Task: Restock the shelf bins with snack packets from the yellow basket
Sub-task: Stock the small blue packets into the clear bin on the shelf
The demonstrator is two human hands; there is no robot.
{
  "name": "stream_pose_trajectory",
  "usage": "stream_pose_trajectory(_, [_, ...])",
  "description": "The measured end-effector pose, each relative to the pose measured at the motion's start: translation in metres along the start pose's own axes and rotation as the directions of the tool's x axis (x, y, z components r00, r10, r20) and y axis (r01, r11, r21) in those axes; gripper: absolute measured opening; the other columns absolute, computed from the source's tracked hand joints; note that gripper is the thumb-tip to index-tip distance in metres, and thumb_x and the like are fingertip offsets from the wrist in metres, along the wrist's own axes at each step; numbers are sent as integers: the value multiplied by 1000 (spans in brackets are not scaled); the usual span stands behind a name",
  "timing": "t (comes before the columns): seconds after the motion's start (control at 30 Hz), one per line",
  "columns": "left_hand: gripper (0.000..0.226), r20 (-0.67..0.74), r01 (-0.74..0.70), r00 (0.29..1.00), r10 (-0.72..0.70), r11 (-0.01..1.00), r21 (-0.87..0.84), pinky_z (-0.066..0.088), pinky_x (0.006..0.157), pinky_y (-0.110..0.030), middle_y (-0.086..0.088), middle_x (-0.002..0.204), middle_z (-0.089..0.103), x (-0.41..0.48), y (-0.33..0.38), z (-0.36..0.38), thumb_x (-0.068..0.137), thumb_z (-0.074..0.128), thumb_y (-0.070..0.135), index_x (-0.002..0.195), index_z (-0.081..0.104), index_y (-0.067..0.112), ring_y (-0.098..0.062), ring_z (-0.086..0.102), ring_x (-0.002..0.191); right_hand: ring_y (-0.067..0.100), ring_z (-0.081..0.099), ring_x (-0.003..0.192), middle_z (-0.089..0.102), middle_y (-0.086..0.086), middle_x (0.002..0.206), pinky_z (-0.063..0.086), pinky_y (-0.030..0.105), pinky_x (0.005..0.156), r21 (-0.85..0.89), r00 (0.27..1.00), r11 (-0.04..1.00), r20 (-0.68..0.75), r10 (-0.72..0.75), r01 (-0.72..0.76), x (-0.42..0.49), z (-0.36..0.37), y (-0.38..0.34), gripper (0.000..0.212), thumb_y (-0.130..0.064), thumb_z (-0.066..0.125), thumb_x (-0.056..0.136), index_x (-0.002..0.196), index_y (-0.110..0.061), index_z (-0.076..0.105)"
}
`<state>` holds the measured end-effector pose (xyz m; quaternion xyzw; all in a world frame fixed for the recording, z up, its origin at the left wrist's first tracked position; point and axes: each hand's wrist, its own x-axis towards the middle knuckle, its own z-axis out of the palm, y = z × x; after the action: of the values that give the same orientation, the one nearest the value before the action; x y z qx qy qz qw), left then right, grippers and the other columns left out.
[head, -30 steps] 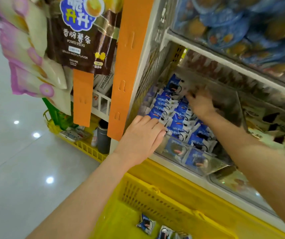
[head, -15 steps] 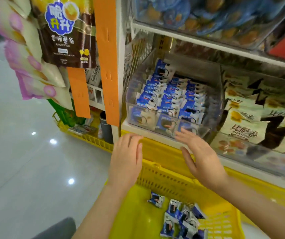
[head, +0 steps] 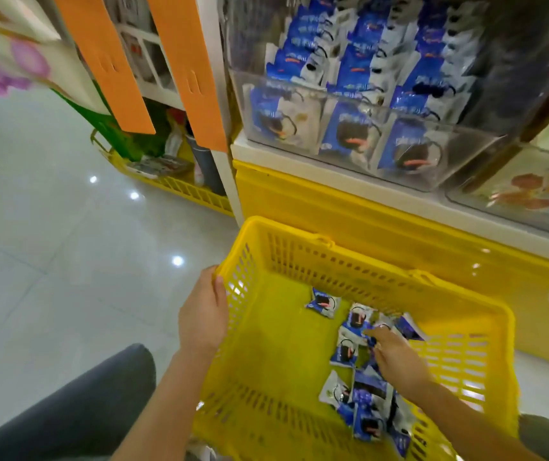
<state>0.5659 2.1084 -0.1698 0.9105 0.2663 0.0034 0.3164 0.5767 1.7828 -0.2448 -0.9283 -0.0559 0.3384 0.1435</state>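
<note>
The yellow basket (head: 299,254) stands on the floor in front of the shelf, with several blue and white snack packets (head: 349,354) lying on its bottom. My left hand (head: 203,314) grips the basket's left rim. My right hand (head: 396,357) reaches down inside the basket, fingers stretched out onto the packets; I cannot see a packet held. Above, the clear shelf bin (head: 366,144) holds rows of the same blue packets (head: 352,71).
Orange strips (head: 186,71) hang on the shelf post at the left. A second yellow basket (head: 183,191) with goods sits further back on the tiled floor. Another clear bin (head: 532,191) of other snacks is at the right. My dark trouser knee (head: 76,410) is at lower left.
Both hands came down from the shelf bin. The left hand took hold of the basket rim and the right hand went into the basket among the packets. The view tilted downward.
</note>
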Motion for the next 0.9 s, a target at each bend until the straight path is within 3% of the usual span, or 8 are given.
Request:
stream_pose_trajectory(0.07, [30,-22,-2,1000,2,1000,26,36,68,-34,-11,98,65,2,-2,3,98,31,34,115,50,19,-35,60,89,25,44,126,37,12,146,40,27,96,24,999,999,-19,29,-28,13,10,9,44,-13,42,98,142,-12,34])
stream_pose_trajectory(0.13, [30,-34,-4,999,5,999,33,35,66,-32,-9,93,64,2,-2,4,98,29,38,112,49,21,-35,60,85,28,33,136,29,12,151,34,36,107,83,995,993,-43,90,-87,29,15,9,49,-13,47,97,143,-9,31])
stream_pose_trajectory(0.3, [31,-51,-16,999,19,998,68,33,64,-32,-10,89,63,3,-3,5,97,26,41,110,47,22,-36,59,82,37,58,87,60,25,105,48,44,78,389,944,865,45,326,-317,67,24,-4,35,-17,57,93,118,5,51])
stream_pose_trajectory(0.4, [33,-65,-35,997,41,995,95,35,65,-34,-11,91,63,3,-4,7,97,25,41,111,46,20,-37,59,83,25,46,58,42,10,61,41,39,57,416,914,829,15,406,-375,81,30,-10,28,-25,62,89,82,-5,44])
stream_pose_trajectory(0.5, [32,-76,-34,996,43,993,114,34,64,-34,-11,91,63,3,-4,8,97,25,39,112,46,20,-37,59,82,19,35,47,33,6,52,27,28,46,380,898,824,41,439,-420,90,33,-12,41,-36,62,88,67,-15,34])
stream_pose_trajectory(0.6, [30,-78,-19,997,28,993,113,35,64,-34,-11,90,63,3,-4,9,98,26,39,112,46,20,-36,58,82,19,37,50,37,7,53,28,29,50,425,892,795,76,446,-433,93,32,-17,46,-36,63,87,58,-13,35])
stream_pose_trajectory(0.77, [27,-91,15,996,-10,998,57,35,66,-32,-6,90,62,1,-3,9,98,31,36,112,49,21,-31,58,83,20,43,55,41,5,59,41,34,54,524,933,807,-60,354,-273,71,29,-29,25,-25,64,88,81,-5,50])
stream_pose_trajectory(0.9, [27,-138,-91,986,93,996,22,37,84,-37,-13,109,56,-2,6,7,96,39,15,120,51,9,-30,50,100,17,53,60,54,6,69,39,24,49,662,959,736,-94,269,-141,39,24,-39,51,-27,64,88,127,-5,39])
